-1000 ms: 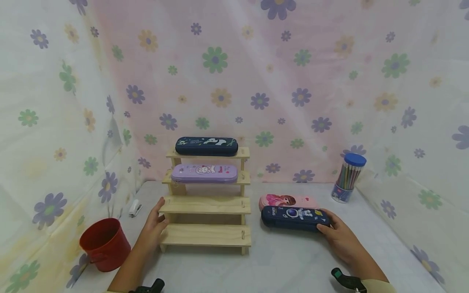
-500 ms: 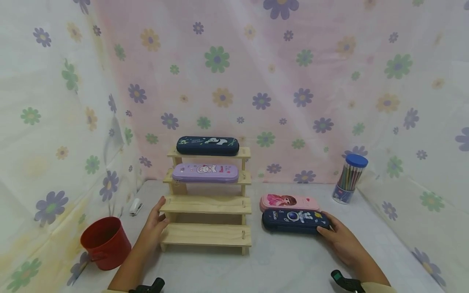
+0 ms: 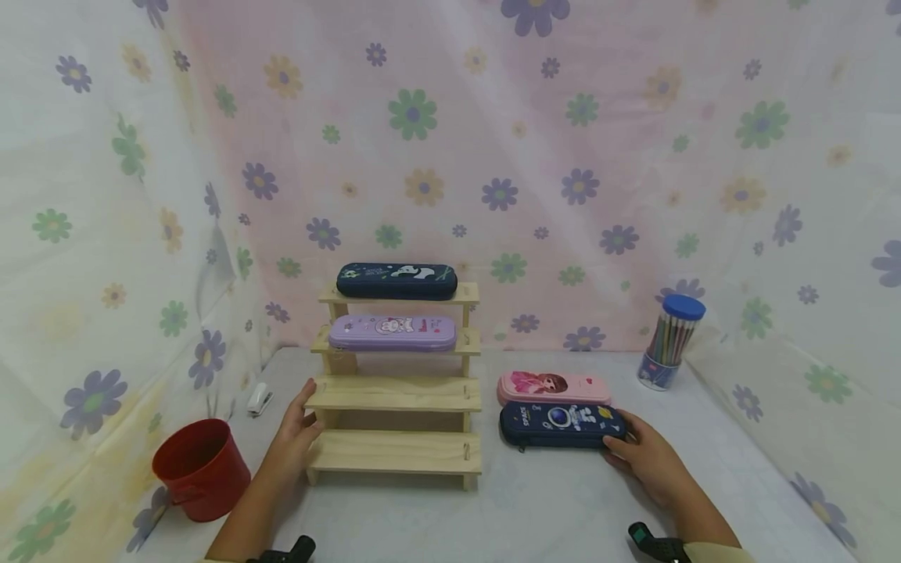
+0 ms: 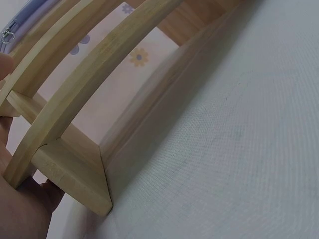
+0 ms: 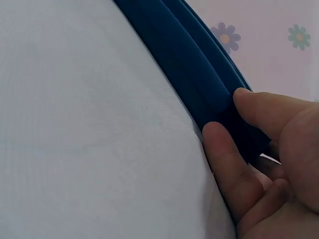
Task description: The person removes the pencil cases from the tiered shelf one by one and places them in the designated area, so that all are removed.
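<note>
My right hand (image 3: pixel 647 457) grips the right end of a navy pencil case (image 3: pixel 563 424) with a space print. In the right wrist view its thumb and fingers pinch the end of the blue pencil case (image 5: pixel 184 59), low over the white cloth. Just behind lies a pink pencil case (image 3: pixel 556 387), partly covered by it. My left hand (image 3: pixel 292 434) holds the left side of a stepped wooden rack (image 3: pixel 394 452); in the left wrist view, fingertips show behind the rack's end piece (image 4: pixel 75 174). A dark panda-print pencil case (image 3: pixel 396 281) and a lilac pencil case (image 3: pixel 393 333) lie on the two upper tiers.
A red bucket-shaped cup (image 3: pixel 202 469) stands left of my left forearm, and a small white object (image 3: pixel 259 399) lies behind it. At the back right stands a blue-lidded tub of pencils (image 3: pixel 670 342). Flowered cloth (image 3: pixel 450 156) walls in the table.
The navy pencil case in my right hand has come slightly left and toward me, showing more of the pink one behind. My left hand stays on the rack.
</note>
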Demonstrator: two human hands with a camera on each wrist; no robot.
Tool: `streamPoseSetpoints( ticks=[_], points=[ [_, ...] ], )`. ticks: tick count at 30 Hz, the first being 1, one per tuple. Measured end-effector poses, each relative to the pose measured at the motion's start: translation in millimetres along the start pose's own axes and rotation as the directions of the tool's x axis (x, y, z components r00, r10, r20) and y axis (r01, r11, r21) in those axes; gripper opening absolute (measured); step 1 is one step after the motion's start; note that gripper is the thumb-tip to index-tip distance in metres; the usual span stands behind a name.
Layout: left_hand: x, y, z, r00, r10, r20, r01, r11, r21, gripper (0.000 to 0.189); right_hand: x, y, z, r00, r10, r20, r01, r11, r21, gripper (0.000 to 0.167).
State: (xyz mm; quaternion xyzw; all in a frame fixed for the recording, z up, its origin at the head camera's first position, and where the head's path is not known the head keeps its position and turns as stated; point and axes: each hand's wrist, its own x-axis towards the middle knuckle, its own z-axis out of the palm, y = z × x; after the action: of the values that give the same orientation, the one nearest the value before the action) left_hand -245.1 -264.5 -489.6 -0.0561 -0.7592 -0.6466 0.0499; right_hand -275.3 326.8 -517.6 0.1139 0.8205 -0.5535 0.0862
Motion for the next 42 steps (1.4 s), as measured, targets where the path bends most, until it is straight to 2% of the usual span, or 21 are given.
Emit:
streamPoseSetpoints(
  ticks=[3,6,9,11,13,15,17,19,22,26,30,33,37,40,42],
  points=[
    [0.1,-1.3,0.9,1.0,0.007,0.003,-0.007,1.0,0.001,0.072,-1.2,0,-2,1.0,0.018,-0.011,-0.018,0.999,-0.035,0.106],
    [0.3,-1.7,0.6,1.0,0.011,0.001,-0.011,1.0,0.018,0.072,-5.7,-3,2,0.998,0.043,-0.04,-0.043,0.999,-0.004,0.109],
    [0.5,-1.5,-0.3,1.0,0.01,-0.003,-0.01,0.999,0.036,0.071,-14.8,-11,10,0.988,0.086,-0.131,-0.087,0.996,0.002,0.101],
    [0.7,-1.3,-0.7,1.0,0.004,-0.004,-0.004,0.999,0.043,0.071,-22.5,-20,17,0.967,0.101,-0.232,-0.106,0.994,-0.01,0.092],
    [0.9,-1.1,-0.9,1.0,0.003,-0.002,-0.003,0.999,0.037,0.071,-30.5,-31,24,0.942,0.075,-0.327,-0.089,0.996,-0.029,0.084],
    [1.4,-1.0,-1.1,1.0,0.004,0.001,-0.004,1.0,0.03,0.07,-37.9,-43,34,0.918,0.012,-0.397,-0.026,0.999,-0.03,0.075],
    [2.1,-1.6,-1.0,1.0,0.028,0.005,-0.028,0.999,0.016,0.07,-44.3,-55,46,0.897,-0.062,-0.439,0.04,0.997,-0.06,0.068],
    [2.3,-1.7,-0.7,0.999,0.046,0.006,-0.046,0.999,0.013,0.07,-49.5,-67,60,0.886,-0.133,-0.445,0.098,0.99,-0.101,0.064],
    [2.3,-2.3,-0.8,0.997,0.076,0.012,-0.077,0.997,0.008,0.069,-53.7,-85,81,0.885,-0.233,-0.404,0.18,0.97,-0.165,0.062],
    [2.0,-3.0,-1.6,0.996,0.083,0.02,-0.083,0.997,0.003,0.069,-51.7,-109,105,0.89,-0.352,-0.289,0.306,0.932,-0.193,0.058],
    [2.1,-3.4,-2.4,0.998,0.061,0.014,-0.061,0.998,0.024,0.069,-44.7,-133,126,0.875,-0.446,-0.189,0.408,0.888,-0.211,0.058],
    [2.2,-3.3,-2.8,0.999,0.034,0.007,-0.034,0.998,0.047,0.069,-38.5,-150,137,0.835,-0.535,-0.127,0.496,0.833,-0.244,0.06],
    [2.3,-2.9,-3.1,1.0,0.025,0.006,-0.025,0.999,0.044,0.068,-29.7,-167,149,0.77,-0.638,-0.025,0.61,0.746,-0.267,0.062],
    [2.4,-2.4,-3.1,1.0,0.019,0.008,-0.019,0.999,0.04,0.068,-23.6,-177,157,0.747,-0.664,0.038,0.647,0.711,-0.276,0.065],
    [2.5,-1.8,-3.0,1.0,0.01,0.009,-0.011,0.999,0.035,0.068,-20.3,-184,161,0.744,-0.666,0.051,0.648,0.701,-0.297,0.068]
  ],
)
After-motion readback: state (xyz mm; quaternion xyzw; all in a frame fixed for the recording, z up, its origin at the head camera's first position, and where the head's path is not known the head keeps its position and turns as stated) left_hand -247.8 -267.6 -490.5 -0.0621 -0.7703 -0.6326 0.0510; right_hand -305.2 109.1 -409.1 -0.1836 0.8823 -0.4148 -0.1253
